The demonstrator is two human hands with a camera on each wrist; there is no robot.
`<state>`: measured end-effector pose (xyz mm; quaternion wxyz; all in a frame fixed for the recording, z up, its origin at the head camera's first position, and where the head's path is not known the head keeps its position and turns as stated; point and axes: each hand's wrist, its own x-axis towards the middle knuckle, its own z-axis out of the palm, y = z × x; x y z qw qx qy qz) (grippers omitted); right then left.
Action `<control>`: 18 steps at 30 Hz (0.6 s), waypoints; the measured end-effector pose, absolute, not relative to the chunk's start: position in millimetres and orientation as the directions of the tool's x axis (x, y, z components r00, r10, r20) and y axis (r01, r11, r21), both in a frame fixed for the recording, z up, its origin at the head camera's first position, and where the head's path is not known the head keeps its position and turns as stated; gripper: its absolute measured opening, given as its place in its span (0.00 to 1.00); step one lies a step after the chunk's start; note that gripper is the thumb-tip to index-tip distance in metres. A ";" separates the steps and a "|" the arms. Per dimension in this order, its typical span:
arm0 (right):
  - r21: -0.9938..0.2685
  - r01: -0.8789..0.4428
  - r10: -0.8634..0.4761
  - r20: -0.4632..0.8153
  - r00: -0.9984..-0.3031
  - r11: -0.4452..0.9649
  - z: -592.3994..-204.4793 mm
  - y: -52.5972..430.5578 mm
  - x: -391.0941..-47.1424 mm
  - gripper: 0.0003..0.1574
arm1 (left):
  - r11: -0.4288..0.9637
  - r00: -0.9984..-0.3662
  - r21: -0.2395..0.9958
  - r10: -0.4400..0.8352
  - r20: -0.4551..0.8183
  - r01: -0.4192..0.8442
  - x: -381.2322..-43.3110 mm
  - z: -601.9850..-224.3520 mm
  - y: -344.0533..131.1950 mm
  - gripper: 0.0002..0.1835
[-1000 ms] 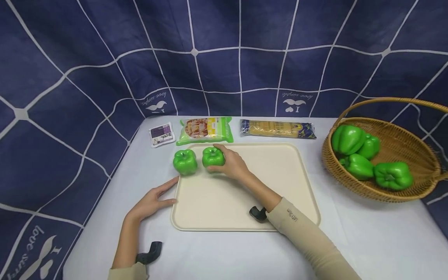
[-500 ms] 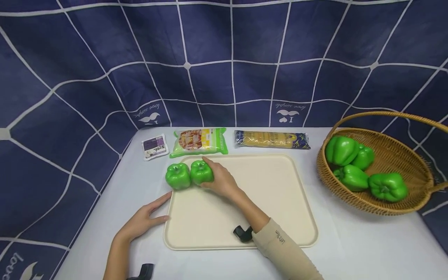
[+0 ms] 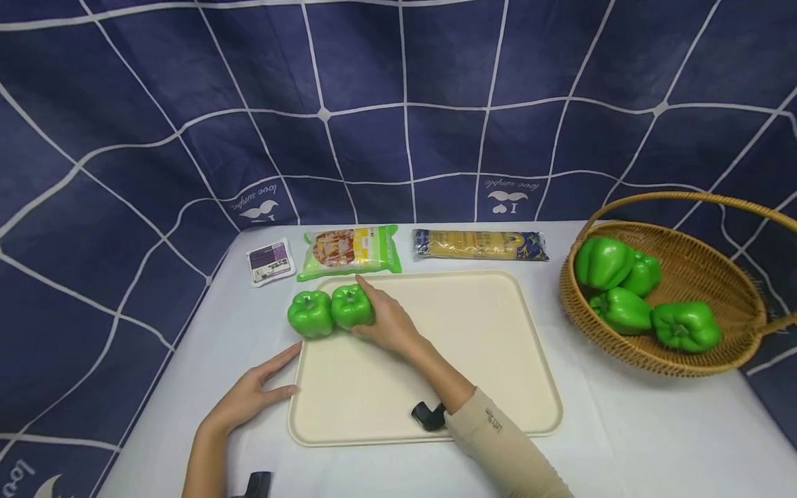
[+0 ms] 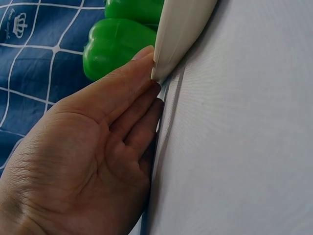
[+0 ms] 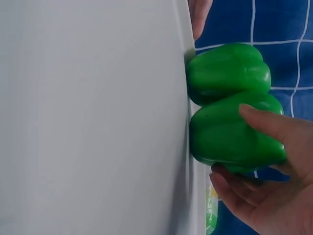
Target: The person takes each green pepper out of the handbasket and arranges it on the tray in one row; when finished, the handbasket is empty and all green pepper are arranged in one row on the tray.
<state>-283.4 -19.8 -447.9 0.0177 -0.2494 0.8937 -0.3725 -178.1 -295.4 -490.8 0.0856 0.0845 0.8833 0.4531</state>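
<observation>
My right hand [image 3: 391, 321] grips a green bell pepper [image 3: 350, 306] that stands on the back left of the cream tray [image 3: 436, 387]. Right beside it, at the tray's back left corner, is another green bell pepper [image 3: 310, 315]; the two look touching in the right wrist view, where thumb and fingers lie on opposite sides of the held pepper [image 5: 230, 129]. Along the tray's left edge rests my left hand [image 3: 245, 395], fingers extended. Its thumb and fingertips meet the tray rim [image 4: 168, 49] in the left wrist view.
On the right stands a wicker basket [image 3: 744, 290] with several green bell peppers [image 3: 685, 326]. Behind the tray lie a green food bag [image 3: 351, 250], a pasta packet [image 3: 479, 245] and a small labelled pack [image 3: 270, 263]. A dark blue checked cloth [image 3: 448, 138] hangs behind.
My right hand has shifted left with its pepper, closing the gap to the other one. The left hand stays at the tray edge. The head view has tilted and shifted slightly.
</observation>
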 end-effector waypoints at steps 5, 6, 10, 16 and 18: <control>-0.675 -0.423 -0.475 0.120 -0.872 0.604 -443.8 -14.0 -281.8 0.67 | 0.578 -0.972 0.814 0.222 -0.082 0.064 -176.3 -490.1 -295.5 0.39; -0.678 -0.422 -0.480 0.115 -0.870 0.602 -442.2 -10.7 -280.7 0.68 | 0.582 -0.973 0.810 0.218 -0.081 0.063 -175.2 -490.7 -295.7 0.39; -0.680 -0.426 -0.491 0.110 -0.864 0.597 -430.1 15.8 -275.8 0.68 | 0.590 -0.973 0.806 0.210 -0.094 0.050 -170.4 -493.2 -296.8 0.39; -0.605 -0.506 -0.471 0.233 -0.851 0.615 -395.2 102.5 -275.0 0.59 | 0.582 -0.967 0.808 0.245 -0.069 0.090 -176.3 -493.6 -296.3 0.39; -0.558 -0.544 -0.456 0.303 -0.837 0.627 -384.3 142.3 -273.3 0.53 | 0.585 -0.965 0.804 0.254 -0.058 0.106 -180.7 -492.0 -295.9 0.39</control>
